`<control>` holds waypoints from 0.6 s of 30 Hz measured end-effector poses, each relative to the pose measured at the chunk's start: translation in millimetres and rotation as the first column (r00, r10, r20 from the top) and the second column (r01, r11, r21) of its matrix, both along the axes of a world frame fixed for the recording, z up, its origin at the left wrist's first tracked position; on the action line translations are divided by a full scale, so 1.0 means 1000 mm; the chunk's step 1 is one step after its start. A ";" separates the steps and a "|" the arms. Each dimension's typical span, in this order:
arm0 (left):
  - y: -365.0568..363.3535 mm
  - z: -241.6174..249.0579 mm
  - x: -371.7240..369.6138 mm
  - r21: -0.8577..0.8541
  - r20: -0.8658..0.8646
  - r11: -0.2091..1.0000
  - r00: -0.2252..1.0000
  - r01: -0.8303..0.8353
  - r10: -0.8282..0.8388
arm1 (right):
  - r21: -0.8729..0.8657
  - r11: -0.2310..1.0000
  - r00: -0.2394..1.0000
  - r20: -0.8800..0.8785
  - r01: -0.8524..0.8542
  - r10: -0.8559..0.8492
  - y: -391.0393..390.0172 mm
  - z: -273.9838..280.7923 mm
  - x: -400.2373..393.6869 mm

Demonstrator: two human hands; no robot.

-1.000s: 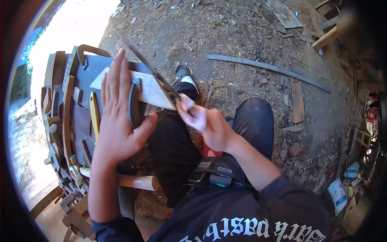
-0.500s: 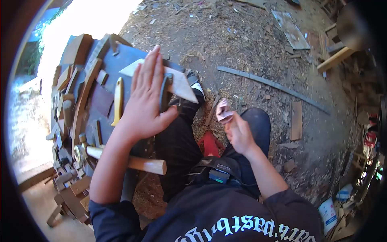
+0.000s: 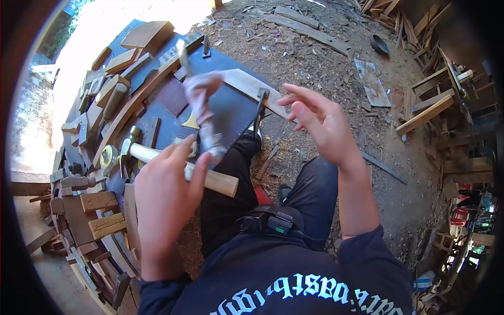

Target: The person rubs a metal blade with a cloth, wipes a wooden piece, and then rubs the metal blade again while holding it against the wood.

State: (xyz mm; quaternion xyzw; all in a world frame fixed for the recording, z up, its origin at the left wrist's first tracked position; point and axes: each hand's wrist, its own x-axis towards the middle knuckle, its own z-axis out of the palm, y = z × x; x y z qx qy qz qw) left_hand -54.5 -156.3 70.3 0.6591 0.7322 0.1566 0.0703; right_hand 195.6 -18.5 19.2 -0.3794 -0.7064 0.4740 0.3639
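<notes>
My left hand [image 3: 168, 191], thumb and fingers apart, is over the hammer [image 3: 220, 181] handle at the bench's near edge. Just beyond its fingertips a crumpled pinkish strip [image 3: 202, 97] is blurred above the bench; whether it touches anything is unclear. The yellow-handled tool [image 3: 191, 122] is partly hidden behind the strip. My right hand [image 3: 323, 123] is raised with spread, slightly curled fingers and nothing visible in it. Its fingertips are near the end of a pale pointed wooden board [image 3: 241, 83], where a clamp [image 3: 261, 105] stands at the bench edge.
The blue-topped bench [image 3: 223, 65] carries wood blocks [image 3: 147, 35], a long curved wood piece [image 3: 134, 102], a dark red sheet [image 3: 171, 96] and a tape roll [image 3: 109, 156]. Scrap wood is piled at lower left. A metal strip [image 3: 386, 168] lies on the littered ground at right.
My left hand has come off the board and back toward me. My right hand has risen toward the clamp and let go of the crumpled strip, now over the bench. The view has shifted.
</notes>
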 end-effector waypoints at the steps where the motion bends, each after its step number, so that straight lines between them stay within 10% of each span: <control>1: -0.005 -0.003 -0.004 0.070 0.024 0.995 0.997 -0.071 0.069 | -0.067 0.993 0.994 0.063 0.095 -0.090 0.011 -0.017 0.005; 6: 0.032 -0.010 0.023 0.115 0.146 0.986 0.979 0.123 -0.140 | -0.648 0.736 0.977 0.192 0.197 -0.093 0.074 -0.164 -0.007; 8: 0.070 -0.030 0.043 0.180 0.106 0.934 0.938 0.309 -0.330 | -0.780 0.618 0.984 -0.170 -0.097 -0.059 0.085 -0.203 -0.034; 11: 0.125 -0.064 0.055 0.302 -0.180 0.759 0.817 0.577 -0.548 | -0.682 0.713 0.948 -0.307 -0.162 -0.079 0.094 -0.215 -0.072; 14: 0.161 -0.089 0.049 0.043 -0.106 0.728 0.728 0.684 -0.678 | -0.533 0.841 0.954 -0.288 -0.090 -0.080 0.085 -0.219 -0.074; 18: 0.161 -0.115 0.048 0.306 -0.019 0.704 0.743 0.641 -0.669 | -0.255 0.963 0.992 -0.065 0.088 -0.108 0.061 -0.221 -0.046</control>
